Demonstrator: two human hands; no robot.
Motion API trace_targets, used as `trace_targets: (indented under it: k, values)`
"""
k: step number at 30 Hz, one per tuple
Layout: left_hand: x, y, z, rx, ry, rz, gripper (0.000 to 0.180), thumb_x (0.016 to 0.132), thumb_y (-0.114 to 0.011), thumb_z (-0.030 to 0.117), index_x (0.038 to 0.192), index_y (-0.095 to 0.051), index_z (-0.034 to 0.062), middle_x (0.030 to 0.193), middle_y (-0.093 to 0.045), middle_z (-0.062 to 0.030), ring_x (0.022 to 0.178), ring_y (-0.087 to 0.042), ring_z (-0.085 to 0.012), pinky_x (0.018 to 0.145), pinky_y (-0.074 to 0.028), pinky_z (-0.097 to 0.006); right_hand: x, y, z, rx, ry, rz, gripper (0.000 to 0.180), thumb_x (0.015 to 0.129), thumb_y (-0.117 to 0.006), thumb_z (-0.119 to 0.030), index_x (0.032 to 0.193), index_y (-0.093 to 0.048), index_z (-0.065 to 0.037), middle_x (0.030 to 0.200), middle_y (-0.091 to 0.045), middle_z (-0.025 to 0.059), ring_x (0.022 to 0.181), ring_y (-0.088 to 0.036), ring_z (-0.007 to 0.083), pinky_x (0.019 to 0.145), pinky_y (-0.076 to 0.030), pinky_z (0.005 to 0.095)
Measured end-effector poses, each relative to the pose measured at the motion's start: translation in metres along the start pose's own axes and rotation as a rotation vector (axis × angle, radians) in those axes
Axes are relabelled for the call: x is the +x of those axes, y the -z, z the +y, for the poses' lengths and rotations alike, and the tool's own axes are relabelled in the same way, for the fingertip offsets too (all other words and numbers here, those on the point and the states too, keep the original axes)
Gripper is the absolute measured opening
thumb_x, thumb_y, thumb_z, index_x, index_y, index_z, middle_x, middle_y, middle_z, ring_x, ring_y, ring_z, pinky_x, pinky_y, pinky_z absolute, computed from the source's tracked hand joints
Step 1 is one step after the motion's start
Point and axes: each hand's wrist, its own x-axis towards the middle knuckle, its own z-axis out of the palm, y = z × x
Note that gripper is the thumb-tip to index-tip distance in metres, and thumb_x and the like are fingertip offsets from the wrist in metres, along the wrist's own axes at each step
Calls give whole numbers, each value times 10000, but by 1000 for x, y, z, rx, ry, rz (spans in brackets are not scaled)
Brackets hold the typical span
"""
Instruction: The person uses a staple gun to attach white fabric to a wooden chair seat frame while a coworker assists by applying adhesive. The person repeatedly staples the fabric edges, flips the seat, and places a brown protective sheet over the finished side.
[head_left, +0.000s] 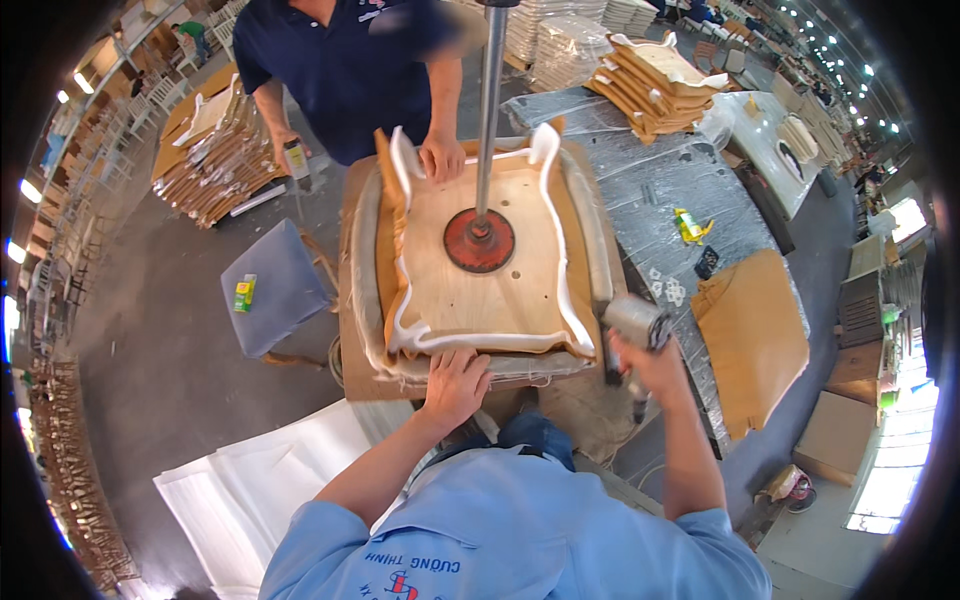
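Left hand (455,385) flat on seat cushion (480,280) edge, right hand (640,360) apparently grasping staple gun (635,325).

We count, around the press rod (488,110): one red press disc (479,241), one plywood seat board (480,270) under it, one pneumatic staple gun (634,325) right of it, four hands near it, two ours. Two stacks of seat boards behind the rod, left (212,150) and right (660,85). One blue stool (275,290) left.
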Motion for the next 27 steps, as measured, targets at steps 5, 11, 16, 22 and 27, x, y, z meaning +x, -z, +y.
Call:
trace_targets:
  k: [5,11,16,22,27]
  values:
    - [15,-14,12,-8,-32,91,440,886,-856,248,1279,-730,95,1285,-640,-113,1187,-605,-351,1040,-442,-501,-25,2,49,-15,-183,-108,441,959,-867,-129,1367,-730,-30,929,-747,4,632,-636,77,543,-495,269]
    - [20,-40,41,-97,-1,125,516,916,-836,237,1383,-682,79,1313,-625,-149,1157,-603,-375,1044,-453,-505,19,19,81,-28,-140,-32,536,963,-863,-158,1457,-688,-45,922,-734,-4,622,-622,68,542,-491,262]
    - [33,-44,55,-56,101,96,562,895,-841,194,1417,-665,86,1295,-633,-154,1163,-604,-394,1015,-460,-523,60,44,85,-114,-198,-60,536,949,-878,-163,1438,-699,-38,917,-740,0,632,-622,69,571,-513,278]
    - [106,-51,92,-38,85,-54,310,922,-801,255,1192,-736,118,1120,-665,-105,1123,-630,-350,981,-457,-505,70,53,90,-130,-119,-106,641,930,-892,-168,1523,-657,-101,995,-775,29,679,-662,94,627,-561,301]
    - [167,-96,94,9,49,-118,208,936,-790,283,1070,-770,125,1064,-642,-101,1090,-618,-324,963,-446,-492,80,56,84,-216,-88,-154,697,915,-902,-179,1559,-634,-160,1093,-810,62,730,-700,120,654,-591,326]
